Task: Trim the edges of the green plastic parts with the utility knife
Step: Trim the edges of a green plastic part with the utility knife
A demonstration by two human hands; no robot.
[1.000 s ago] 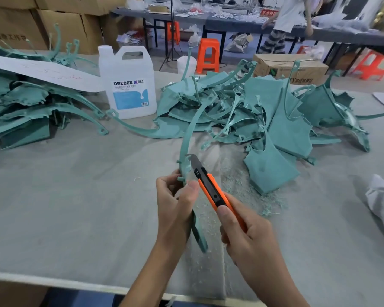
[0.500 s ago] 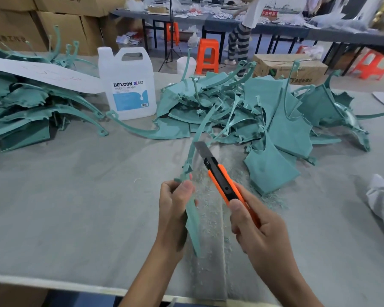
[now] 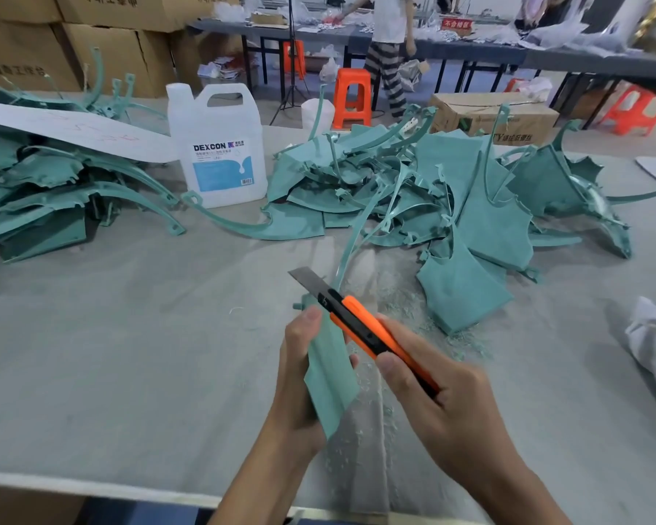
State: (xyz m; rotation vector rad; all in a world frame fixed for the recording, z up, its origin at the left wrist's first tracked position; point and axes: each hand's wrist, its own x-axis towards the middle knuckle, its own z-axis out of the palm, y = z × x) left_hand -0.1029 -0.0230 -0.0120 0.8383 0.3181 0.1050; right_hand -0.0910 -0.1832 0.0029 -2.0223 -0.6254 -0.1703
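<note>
Green part (image 3: 331, 377) pinched in left hand (image 3: 296, 377), utility knife (image 3: 360, 329) gripped in right hand (image 3: 445, 405); mid-trim, I next set blade (image 3: 306, 279) on edge.

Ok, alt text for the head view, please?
The left hand grips a green part while the right hand holds an orange knife, blade out, by its top end. More green parts and a white jug sit behind on the grey table.

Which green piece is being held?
The flat green part gripped in the left hand, beside the orange knife; the others lie in piles on the table.
</note>
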